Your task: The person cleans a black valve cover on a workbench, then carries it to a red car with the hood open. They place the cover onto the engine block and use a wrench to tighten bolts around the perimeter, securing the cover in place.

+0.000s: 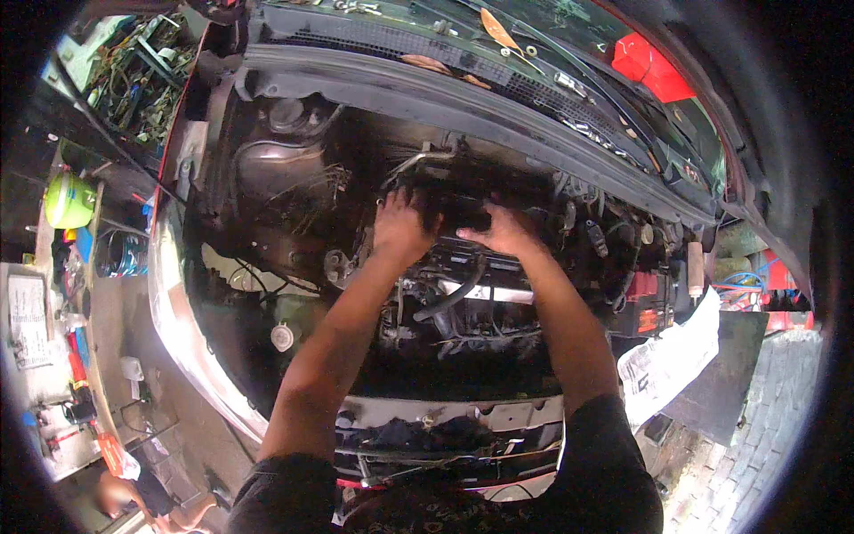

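Both my arms reach into the engine bay of a car with its bonnet raised. My left hand [406,228] lies over the dark engine part [461,210] near the back of the bay, fingers spread and pointing away. Close to its right, my right hand [503,230] rests at the same dark part, thumb and fingers apart, fingertips partly lost in shadow. I make out no tool in either hand. A black hose [455,294] curves below the right hand. A bent metal pipe [411,165] runs just beyond the left hand.
Loose sockets [571,84], dry leaves [500,30] and a red plastic piece [651,68] lie along the windscreen base. Newspaper [669,363] hangs over the right fender, near the battery [642,304]. A reservoir cap [282,336] sits at left. Another person [156,498] is at lower left.
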The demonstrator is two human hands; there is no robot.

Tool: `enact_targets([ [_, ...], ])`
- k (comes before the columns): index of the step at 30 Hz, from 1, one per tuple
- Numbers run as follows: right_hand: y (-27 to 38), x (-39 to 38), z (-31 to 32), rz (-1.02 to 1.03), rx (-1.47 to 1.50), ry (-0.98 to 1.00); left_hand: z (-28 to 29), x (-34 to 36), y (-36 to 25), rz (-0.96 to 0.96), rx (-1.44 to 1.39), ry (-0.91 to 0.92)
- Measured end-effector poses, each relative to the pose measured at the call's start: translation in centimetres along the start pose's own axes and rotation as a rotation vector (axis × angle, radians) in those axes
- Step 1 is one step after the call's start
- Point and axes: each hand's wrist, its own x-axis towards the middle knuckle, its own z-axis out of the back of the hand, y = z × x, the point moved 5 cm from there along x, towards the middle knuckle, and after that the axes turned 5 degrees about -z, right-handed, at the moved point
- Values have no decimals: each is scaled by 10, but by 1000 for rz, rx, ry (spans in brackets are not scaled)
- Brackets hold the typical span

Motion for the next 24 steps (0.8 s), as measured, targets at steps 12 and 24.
enact_targets([
  [12,-20,6,-32,40,-160,-155,-31,21,-12,-116,241,336],
  [24,-36,2,45,-38,104,-70,-43,56,2,-202,275,507],
])
